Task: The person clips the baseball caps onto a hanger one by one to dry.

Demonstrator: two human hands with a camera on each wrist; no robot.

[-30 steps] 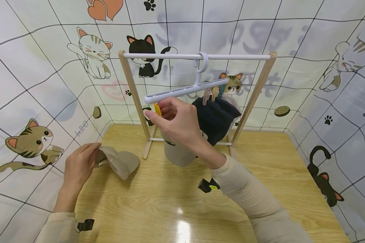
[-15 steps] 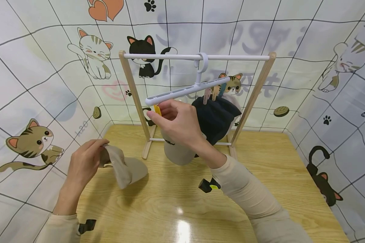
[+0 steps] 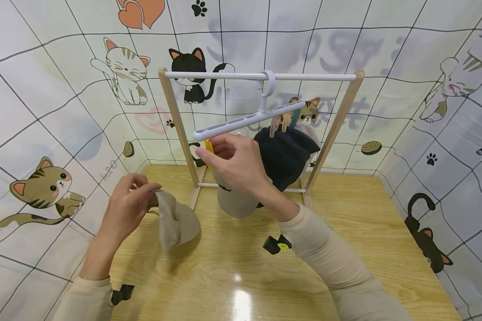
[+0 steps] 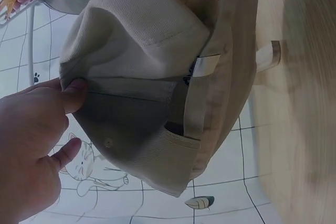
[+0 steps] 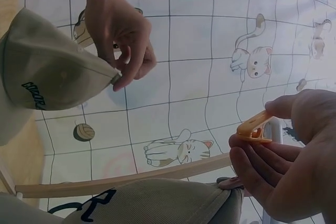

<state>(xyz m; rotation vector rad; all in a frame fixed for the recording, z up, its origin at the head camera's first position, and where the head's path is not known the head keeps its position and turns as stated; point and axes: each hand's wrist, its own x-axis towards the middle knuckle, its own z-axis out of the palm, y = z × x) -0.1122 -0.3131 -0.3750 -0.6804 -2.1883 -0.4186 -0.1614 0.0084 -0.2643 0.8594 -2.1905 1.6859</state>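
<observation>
My left hand (image 3: 124,209) pinches the crown of a beige baseball cap (image 3: 180,227) and holds it above the table at the left. In the left wrist view, the cap's inside and back strap (image 4: 197,98) face the camera. Thumb and fingers of my right hand (image 3: 242,162) pinch a yellow clothespin (image 5: 254,127), just under the low left end of a tilted lavender hanger (image 3: 232,125). Another beige cap (image 3: 236,200) hangs behind the right hand, partly hidden; a pinkish clothespin (image 5: 231,183) is at its top. A navy cap (image 3: 286,149) hangs farther right.
The hanger hooks over the white rod (image 3: 224,76) of a wooden-legged rack (image 3: 333,125). Pink (image 3: 274,127), tan (image 3: 286,121) and teal (image 3: 294,117) clothespins sit at its right end. A cat-printed cloth (image 3: 385,111) surrounds the wooden table (image 3: 345,214).
My left hand has moved right and slightly up with the beige cap, bringing it nearer the rack. The right hand has stayed almost still with the yellow clothespin under the hanger.
</observation>
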